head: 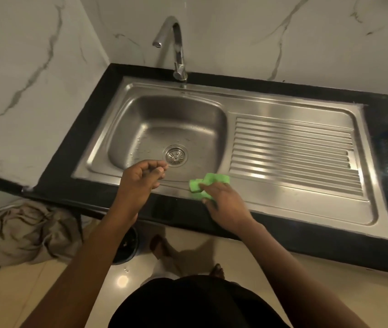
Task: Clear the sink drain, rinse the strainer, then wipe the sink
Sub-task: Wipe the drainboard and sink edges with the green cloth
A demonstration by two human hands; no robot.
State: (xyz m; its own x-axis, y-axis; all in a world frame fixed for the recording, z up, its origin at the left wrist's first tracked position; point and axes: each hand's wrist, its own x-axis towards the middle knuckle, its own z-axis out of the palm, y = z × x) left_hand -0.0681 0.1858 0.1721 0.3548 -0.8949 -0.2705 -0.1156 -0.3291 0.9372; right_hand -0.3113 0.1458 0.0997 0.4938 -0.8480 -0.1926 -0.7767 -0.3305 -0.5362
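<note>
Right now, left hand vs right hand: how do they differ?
The right hand grips a green cloth at the sink's front rim. The left hand is loosely curled; nothing visible in it. The left hand hovers near the strainer; the right sits toward the drainboard. Both are bare.

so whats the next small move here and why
Probably carry the green sponge in the right hand from the front rim down into the basin to start wiping: the strainer sits in the drain, and droplets and specks dot the basin floor.
</note>
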